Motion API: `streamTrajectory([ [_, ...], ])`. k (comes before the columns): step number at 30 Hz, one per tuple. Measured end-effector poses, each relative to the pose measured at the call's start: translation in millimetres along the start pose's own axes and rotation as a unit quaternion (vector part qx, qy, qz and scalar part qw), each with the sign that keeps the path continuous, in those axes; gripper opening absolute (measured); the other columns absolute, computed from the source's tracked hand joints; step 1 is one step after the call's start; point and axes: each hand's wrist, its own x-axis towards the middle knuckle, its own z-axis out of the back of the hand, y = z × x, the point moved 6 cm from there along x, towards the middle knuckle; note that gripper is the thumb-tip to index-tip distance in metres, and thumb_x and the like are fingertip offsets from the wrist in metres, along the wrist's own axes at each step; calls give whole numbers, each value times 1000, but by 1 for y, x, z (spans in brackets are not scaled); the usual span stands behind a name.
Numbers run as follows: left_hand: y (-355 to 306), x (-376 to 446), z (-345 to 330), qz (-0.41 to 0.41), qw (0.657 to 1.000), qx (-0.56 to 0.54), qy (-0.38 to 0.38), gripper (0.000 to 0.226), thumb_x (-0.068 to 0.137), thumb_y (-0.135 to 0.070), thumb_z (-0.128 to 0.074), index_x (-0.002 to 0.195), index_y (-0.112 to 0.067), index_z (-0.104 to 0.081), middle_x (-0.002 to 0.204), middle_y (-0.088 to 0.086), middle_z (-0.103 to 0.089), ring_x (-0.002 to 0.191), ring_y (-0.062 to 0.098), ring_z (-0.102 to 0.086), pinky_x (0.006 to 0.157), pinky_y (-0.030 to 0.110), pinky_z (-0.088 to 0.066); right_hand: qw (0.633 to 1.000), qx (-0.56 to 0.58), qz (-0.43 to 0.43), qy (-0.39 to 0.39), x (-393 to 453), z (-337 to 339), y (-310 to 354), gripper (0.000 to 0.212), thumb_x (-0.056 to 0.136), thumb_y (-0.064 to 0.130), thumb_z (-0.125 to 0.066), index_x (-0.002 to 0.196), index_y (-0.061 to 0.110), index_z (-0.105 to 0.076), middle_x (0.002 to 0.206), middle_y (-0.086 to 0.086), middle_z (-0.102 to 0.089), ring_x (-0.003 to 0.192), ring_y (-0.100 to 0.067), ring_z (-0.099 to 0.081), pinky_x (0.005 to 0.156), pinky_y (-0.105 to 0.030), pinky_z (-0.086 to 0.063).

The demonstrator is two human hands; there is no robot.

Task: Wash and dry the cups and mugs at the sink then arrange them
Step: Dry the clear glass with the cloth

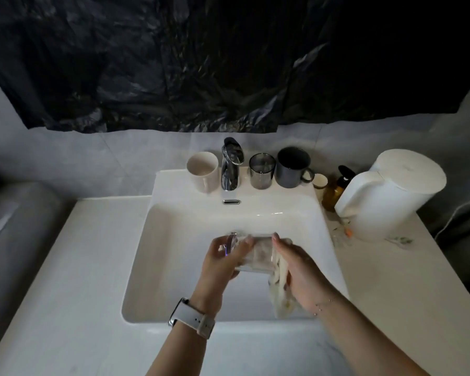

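Over the white sink [174,267], I am watching the left hand [223,259], a pale watch [193,318] on its wrist, curling its fingers around the base end of a clear glass cup [255,255] lying on its side above the basin; the right hand [299,275] is gripping a white cloth [278,289], which is stuffed into the cup's open end and trailing down below the wrist. Along the sink's back ledge a cream mug [202,170] is standing left of the chrome faucet [231,164]; right of it are sitting a smoky glass tumbler [261,170] and a dark mug [293,168], then a small cup [320,181], an amber pump bottle [337,188] and a paper towel roll [391,191] on the table [391,280].
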Motion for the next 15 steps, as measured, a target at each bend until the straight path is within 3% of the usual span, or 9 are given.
streamTrajectory([
  [2,3,-1,-8,22,998,5,52,61,66,-66,-72,118,-37,-57,111,-1,-67,88,15,-68,74,31,-56,1000,19,-17,-2,-1,2,-6,50,77,60,-65,75,13,-46,64,-7,-42,57,-18,-44,53,-27,-35],
  [4,3,0,-12,33,997,3,72,44,85,-64,-62,119,-37,-59,114,9,-68,87,24,-70,67,32,-57,998,43,-45,5,3,5,-10,54,82,59,-61,96,7,-58,84,-10,-62,77,-24,-59,67,-31,-43],
  [6,4,4,-13,22,999,3,38,53,90,-68,-40,116,-27,-63,107,12,-71,82,27,-72,62,32,-56,997,48,-67,-2,6,7,-8,58,84,57,-58,117,9,-61,113,-15,-67,109,-30,-62,93,-37,-45],
  [8,3,7,-16,-10,1000,-4,-3,57,95,-64,-29,113,-24,-65,104,11,-72,81,25,-73,60,31,-56,995,43,-83,21,10,8,-4,73,77,66,-61,112,2,-63,106,-28,-66,109,-43,-59,100,-44,-43],
  [9,2,7,-20,-38,999,-3,-17,52,99,-59,-29,111,-23,-64,105,10,-71,82,25,-72,60,32,-57,994,41,-95,37,15,11,-3,72,75,70,-61,106,4,-67,99,-26,-69,105,-43,-61,102,-46,-41],
  [11,1,8,-24,-105,993,12,-43,42,101,-55,-35,110,-23,-61,107,10,-67,92,28,-68,71,41,-59,989,62,-111,82,18,11,5,58,87,58,-52,111,9,-71,110,-15,-70,109,-33,-63,107,-46,-36],
  [13,1,11,-25,-170,982,53,-58,45,94,-60,-39,111,-24,-60,107,4,-65,102,26,-63,87,48,-54,981,111,-124,103,22,16,11,48,87,49,-53,107,11,-74,103,-8,-69,101,-26,-63,91,-37,-41],
  [14,1,13,-24,-194,976,73,-59,46,92,-61,-40,112,-25,-60,108,2,-63,104,23,-61,90,47,-51,979,114,-135,98,24,18,12,46,85,50,-57,108,14,-74,103,-7,-65,102,-25,-57,87,-35,-36],
  [15,1,15,-24,-208,972,88,-58,45,92,-60,-41,113,-25,-59,110,1,-61,104,20,-59,90,45,-50,978,110,-148,99,24,19,10,50,83,52,-60,116,17,-70,115,-7,-58,112,-25,-51,90,-35,-32],
])
